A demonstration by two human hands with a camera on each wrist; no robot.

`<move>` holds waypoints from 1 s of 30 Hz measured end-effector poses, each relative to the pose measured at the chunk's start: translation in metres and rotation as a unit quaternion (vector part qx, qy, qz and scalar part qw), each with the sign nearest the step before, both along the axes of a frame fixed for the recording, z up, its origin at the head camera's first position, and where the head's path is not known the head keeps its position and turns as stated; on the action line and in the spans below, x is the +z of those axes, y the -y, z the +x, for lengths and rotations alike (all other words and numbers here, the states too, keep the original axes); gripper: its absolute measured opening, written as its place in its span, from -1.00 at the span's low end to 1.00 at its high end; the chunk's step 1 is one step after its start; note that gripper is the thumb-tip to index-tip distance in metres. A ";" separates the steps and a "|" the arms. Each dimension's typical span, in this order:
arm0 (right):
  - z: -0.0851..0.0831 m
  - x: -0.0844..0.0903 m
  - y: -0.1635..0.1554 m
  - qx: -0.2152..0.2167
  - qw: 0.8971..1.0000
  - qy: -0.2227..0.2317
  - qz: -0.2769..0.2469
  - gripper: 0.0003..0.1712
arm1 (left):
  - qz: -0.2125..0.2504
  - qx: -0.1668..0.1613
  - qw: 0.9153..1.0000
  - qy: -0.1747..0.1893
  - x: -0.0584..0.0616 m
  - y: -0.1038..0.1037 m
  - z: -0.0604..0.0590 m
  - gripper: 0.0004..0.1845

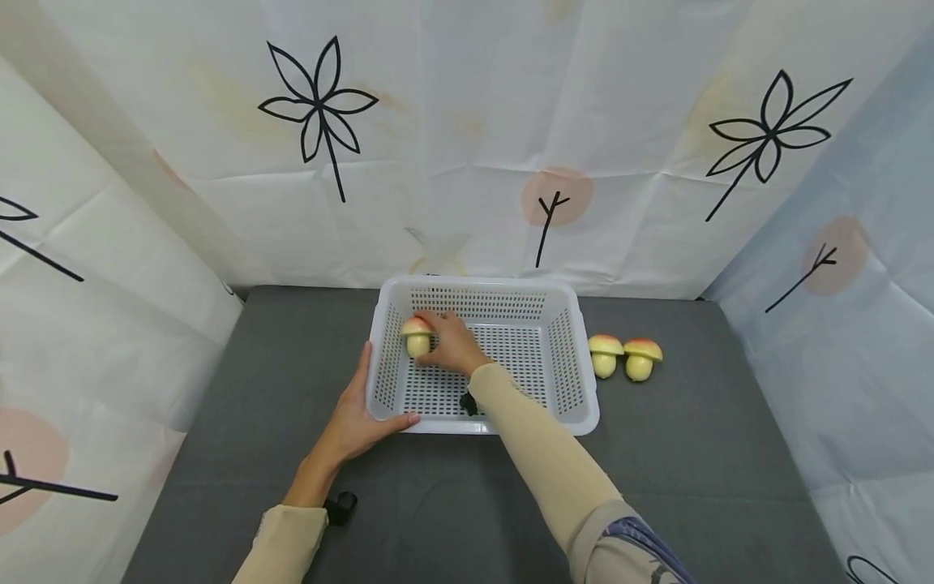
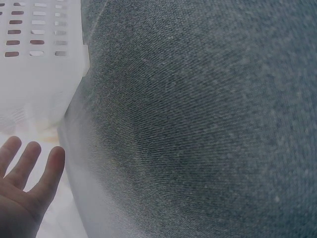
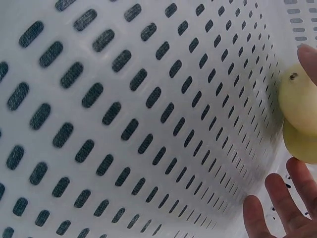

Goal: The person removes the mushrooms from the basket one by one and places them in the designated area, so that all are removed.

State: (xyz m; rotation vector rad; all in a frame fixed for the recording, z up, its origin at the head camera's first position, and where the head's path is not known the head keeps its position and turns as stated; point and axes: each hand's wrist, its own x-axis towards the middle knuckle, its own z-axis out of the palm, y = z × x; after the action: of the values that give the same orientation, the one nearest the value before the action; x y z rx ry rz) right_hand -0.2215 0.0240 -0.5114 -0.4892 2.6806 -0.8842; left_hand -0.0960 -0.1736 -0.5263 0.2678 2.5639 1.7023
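A white perforated plastic basket [image 1: 477, 427] stands on the grey table. Inside its left part, my right hand [image 1: 454, 347] pinches a toy mushroom [image 1: 418, 345] with a pale yellow stem and red-orange cap. The right wrist view shows thumb and fingertips on either side of this mushroom [image 3: 299, 101], close to the basket's floor and wall. My left hand [image 1: 356, 422] rests at the basket's front left corner, thumb along the front rim and fingers stretched up the left side. In the left wrist view, the fingers [image 2: 51, 171] are straight and spread.
Two more toy mushrooms, one [image 1: 605, 355] beside the basket's right wall and another [image 1: 642, 359] just right of it, are on the table [image 1: 679, 454]. White fabric [image 1: 467, 146] with printed plants encloses the back and sides. Small black devices are on both wrists.
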 end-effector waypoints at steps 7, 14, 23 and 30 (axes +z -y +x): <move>0.000 -0.002 0.002 -0.004 1.000 0.002 0.013 0.11 | -0.006 0.003 1.000 0.011 0.002 0.000 0.001 0.45; 0.000 -0.001 0.002 -0.006 1.000 0.005 0.010 0.10 | -0.004 -0.007 1.000 0.013 0.034 -0.008 0.009 0.39; 0.002 0.006 -0.006 0.004 0.999 0.015 -0.030 0.11 | -0.006 -0.006 1.000 0.009 0.046 -0.011 0.012 0.39; 0.002 0.014 -0.016 0.020 0.999 0.012 -0.040 0.12 | -0.006 -0.004 1.000 0.012 0.046 -0.010 0.012 0.39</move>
State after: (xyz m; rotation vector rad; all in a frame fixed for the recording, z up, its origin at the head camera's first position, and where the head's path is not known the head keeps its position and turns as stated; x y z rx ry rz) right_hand -0.2196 0.0398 -0.4976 -0.5450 2.6116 -0.9822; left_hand -0.0841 -0.1633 -0.4800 0.2540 2.5515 1.6770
